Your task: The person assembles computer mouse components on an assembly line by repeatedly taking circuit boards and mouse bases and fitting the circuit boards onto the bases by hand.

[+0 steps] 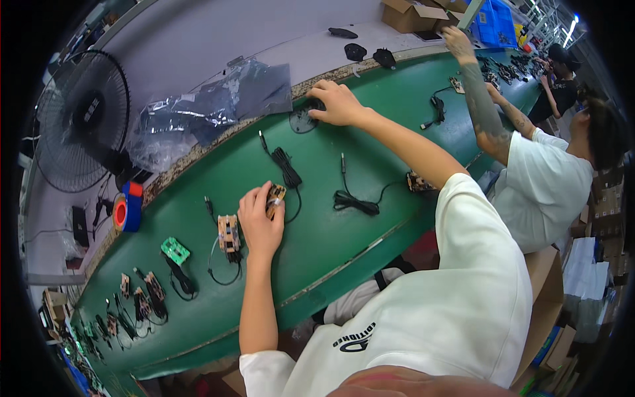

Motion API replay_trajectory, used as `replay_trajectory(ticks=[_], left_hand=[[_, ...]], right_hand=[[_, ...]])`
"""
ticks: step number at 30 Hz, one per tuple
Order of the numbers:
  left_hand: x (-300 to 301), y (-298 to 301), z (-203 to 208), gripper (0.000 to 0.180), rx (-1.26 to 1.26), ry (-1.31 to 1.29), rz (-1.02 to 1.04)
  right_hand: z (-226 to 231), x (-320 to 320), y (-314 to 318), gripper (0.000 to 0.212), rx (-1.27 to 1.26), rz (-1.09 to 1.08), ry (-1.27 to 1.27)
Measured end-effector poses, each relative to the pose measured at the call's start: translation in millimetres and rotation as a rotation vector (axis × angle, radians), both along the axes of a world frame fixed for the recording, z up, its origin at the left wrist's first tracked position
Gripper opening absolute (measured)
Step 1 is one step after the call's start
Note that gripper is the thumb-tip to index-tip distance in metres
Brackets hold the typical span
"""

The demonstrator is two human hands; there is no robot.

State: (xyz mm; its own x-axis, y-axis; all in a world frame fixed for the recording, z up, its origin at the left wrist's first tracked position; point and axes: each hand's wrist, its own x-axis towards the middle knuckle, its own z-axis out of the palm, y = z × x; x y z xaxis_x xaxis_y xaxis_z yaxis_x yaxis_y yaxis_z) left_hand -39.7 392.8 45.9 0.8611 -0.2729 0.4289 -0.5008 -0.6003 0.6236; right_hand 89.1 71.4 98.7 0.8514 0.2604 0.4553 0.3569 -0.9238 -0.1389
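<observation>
My left hand (260, 221) is closed around a tan circuit board (276, 194) on the green work surface. A black cable, coiled in a bundle (286, 167), runs beside that board. My right hand (338, 104) reaches to the far edge, its fingers curled over a round, dark, see-through dish (301, 124). Something dark shows between thumb and fingers, too small to name. Just left of my left hand lies another tan board (229, 233) with a black cable. A second coiled cable (356, 202) lies to the right, leading to a board (419, 182) partly behind my right arm.
A green board (175, 250) and several cabled boards lie to the left. Behind the surface are a fan (86, 112), a clear plastic bag (245, 92) and tape rolls (127, 210). A co-worker (539, 178) sits at right. Cardboard boxes (411, 16) stand at the back.
</observation>
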Motion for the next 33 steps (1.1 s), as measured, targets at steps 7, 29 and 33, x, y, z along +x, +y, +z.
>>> replay_trajectory(ticks=[7, 29, 33], left_hand=[[-3, 8, 3, 0.033, -0.089, -0.056, -0.070], [1, 3, -15, 0.042, -0.560, 0.155, -0.021], [-7, 12, -9, 0.040, -0.520, 0.131, 0.022]], right_hand=[[-2, -73, 27, 0.032, 0.086, 0.085, 0.310], [-19, -196, 10, 0.011, 0.462, 0.049, 0.096], [-25, -221, 52, 0.013, 0.196, 0.283, 0.123]])
